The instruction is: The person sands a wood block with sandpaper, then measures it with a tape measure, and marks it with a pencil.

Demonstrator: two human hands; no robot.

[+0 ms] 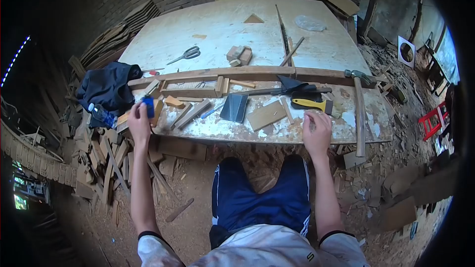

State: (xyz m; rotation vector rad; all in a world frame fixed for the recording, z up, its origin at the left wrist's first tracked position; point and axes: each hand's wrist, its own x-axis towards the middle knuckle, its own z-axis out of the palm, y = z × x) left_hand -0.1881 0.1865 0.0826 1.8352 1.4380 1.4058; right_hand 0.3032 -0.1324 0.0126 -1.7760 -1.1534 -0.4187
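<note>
My left hand [139, 123] is closed at the table's left front edge, its fingers and thumb gripping a small blue object [148, 107] whose kind I cannot make out. Over the front edge on the right is my right hand [317, 131], fingers curled together; anything inside them is hidden. Just beyond it lies a brush with a yellow handle [308, 103]. A flat wooden board [267, 115] and a dark, glossy phone-like slab [234, 108] lie between the hands. To the right, a hammer [359, 113] rests with its handle over the edge.
The worktable [163, 34] carries scissors [186, 54], a small wooden block assembly [239, 55] and a long wooden rail [208, 75]. Dark cloth [110, 86] and a plastic bottle [102, 115] are at the left. Scrap wood [106, 163] litters the floor.
</note>
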